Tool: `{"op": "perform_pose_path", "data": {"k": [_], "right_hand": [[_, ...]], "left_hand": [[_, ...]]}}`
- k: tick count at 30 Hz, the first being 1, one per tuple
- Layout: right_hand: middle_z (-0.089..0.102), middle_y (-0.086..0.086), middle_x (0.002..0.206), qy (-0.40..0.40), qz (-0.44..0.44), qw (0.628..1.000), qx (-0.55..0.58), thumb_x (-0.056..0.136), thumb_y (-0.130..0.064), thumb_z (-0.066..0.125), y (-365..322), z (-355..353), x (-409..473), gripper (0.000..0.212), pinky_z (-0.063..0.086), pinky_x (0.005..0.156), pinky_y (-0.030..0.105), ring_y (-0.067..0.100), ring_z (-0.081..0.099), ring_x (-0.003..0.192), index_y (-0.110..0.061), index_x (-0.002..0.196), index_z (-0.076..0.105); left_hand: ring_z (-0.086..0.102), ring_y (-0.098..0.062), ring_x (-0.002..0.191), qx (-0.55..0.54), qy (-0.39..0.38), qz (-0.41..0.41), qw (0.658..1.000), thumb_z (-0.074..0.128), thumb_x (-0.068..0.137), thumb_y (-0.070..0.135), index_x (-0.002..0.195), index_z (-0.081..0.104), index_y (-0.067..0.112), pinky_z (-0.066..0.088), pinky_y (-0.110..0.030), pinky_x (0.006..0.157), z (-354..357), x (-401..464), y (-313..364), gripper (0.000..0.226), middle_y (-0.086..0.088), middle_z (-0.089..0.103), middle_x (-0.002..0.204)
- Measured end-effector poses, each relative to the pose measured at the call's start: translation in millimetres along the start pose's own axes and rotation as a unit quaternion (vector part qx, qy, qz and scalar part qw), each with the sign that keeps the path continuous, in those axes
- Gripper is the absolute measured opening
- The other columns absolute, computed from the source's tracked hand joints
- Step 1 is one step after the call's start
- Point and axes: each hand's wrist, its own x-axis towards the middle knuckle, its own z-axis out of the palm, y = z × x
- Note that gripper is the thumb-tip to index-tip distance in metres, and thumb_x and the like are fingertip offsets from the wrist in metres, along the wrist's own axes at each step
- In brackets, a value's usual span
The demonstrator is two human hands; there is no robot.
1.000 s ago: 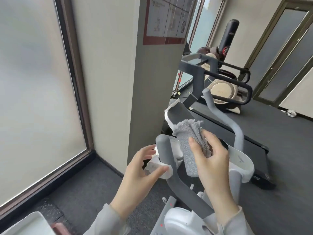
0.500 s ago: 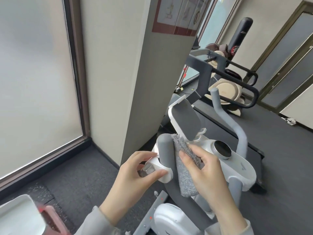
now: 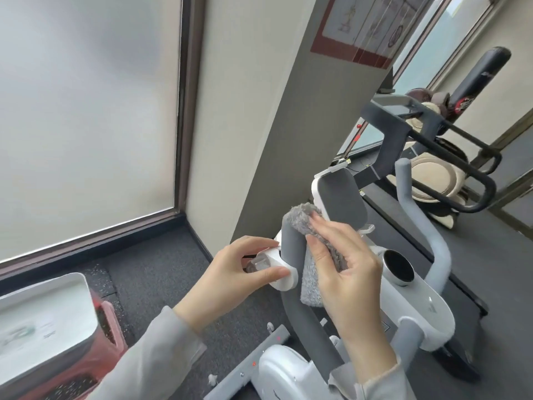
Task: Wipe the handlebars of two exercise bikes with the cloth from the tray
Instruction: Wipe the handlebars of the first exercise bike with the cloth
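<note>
At the top of the near handlebar (image 3: 291,243) of the white exercise bike (image 3: 415,310), a grey cloth (image 3: 310,223) is being pressed against the dark padded grip by the right hand (image 3: 346,264). Its fingers are being curled over the cloth, with a loose tail being left to hang beside the grip. A white bracket (image 3: 278,267) just beside the grip is being pinched between the thumb and fingers of the left hand (image 3: 233,269), apparently to steady the bar. The cloth is judged to be light, soft and fluffy, so it is likely being shaped easily round the grip; it is best taken in a bunched fold under the palm, so that the hanging end is not being dragged or dropped. The grip itself is judged to be firm and slightly yielding, and the bar stiff. The far handlebar (image 3: 415,209), paler grey, is being left untouched for now. A white tray (image 3: 46,313) is being seen at lower left, on a pink stand (image 3: 111,327). A treadmill (image 3: 450,145) is standing behind the bike.
</note>
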Motion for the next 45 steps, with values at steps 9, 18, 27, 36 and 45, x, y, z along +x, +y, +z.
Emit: {"op": "perform_pose_path", "data": {"k": [9, 18, 27, 36, 45], "right_hand": [[0.066, -0.001, 0.099, 0.057, -0.047, 0.997, -0.03, 0.086, -0.007, 0.061, 1.0, -9.6, -17.1, 0.02, 0.044, 0.087, 0.011, 0.001, 0.061, 0.097, -0.009, 0.104, 0.07], [0.067, 0.006, 0.099, -0.027, -0.136, 0.983, -0.12, 0.09, -0.013, 0.057, 12.2, -1.8, -48.1, 0.023, 0.051, 0.088, 0.021, 0.009, 0.063, 0.1, -0.005, 0.106, 0.071], [0.064, -0.015, 0.102, 0.018, 0.047, 0.998, 0.033, 0.088, -0.011, 0.062, 7.0, -7.3, 14.7, 0.019, 0.042, 0.088, 0.009, -0.01, 0.058, 0.098, -0.023, 0.102, 0.066], [0.072, 0.0, 0.092, -0.136, 0.252, 0.94, 0.182, 0.093, -0.021, 0.057, 23.7, -9.0, 14.4, 0.018, 0.048, 0.087, 0.044, 0.017, 0.064, 0.096, -0.013, 0.097, 0.072], [0.07, -0.004, 0.101, -0.049, 0.037, 0.998, 0.005, 0.085, -0.016, 0.065, -11.5, -14.9, 28.1, 0.015, 0.048, 0.091, 0.021, 0.004, 0.063, 0.099, -0.015, 0.098, 0.072]], "left_hand": [[0.063, 0.007, 0.086, -0.012, 0.018, -0.017, 1.0, 0.075, 0.06, 0.051, 0.109, 0.065, 0.027, 0.05, -0.02, 0.08, 2.8, -2.6, 0.5, 0.055, 0.011, 0.069, 0.102], [0.066, -0.001, 0.089, -0.018, 0.015, -0.014, 1.0, 0.076, 0.059, 0.045, 0.11, 0.065, 0.024, 0.053, -0.023, 0.082, 4.4, -4.8, 0.4, 0.056, 0.006, 0.069, 0.103], [0.061, 0.003, 0.081, -0.01, 0.003, -0.022, 1.0, 0.081, 0.067, 0.024, 0.113, 0.064, 0.023, 0.046, -0.015, 0.076, -2.4, -3.0, -1.1, 0.048, 0.006, 0.067, 0.103], [0.064, -0.002, 0.076, -0.048, -0.047, -0.032, 0.997, 0.082, 0.065, 0.018, 0.106, 0.067, 0.022, 0.053, -0.021, 0.076, -11.8, 8.5, -6.7, 0.043, 0.001, 0.07, 0.097], [0.062, 0.002, 0.078, -0.051, -0.093, -0.02, 0.994, 0.084, 0.064, 0.018, 0.103, 0.068, 0.019, 0.047, -0.013, 0.067, -18.5, 16.4, -6.9, 0.043, 0.003, 0.071, 0.097]]}}
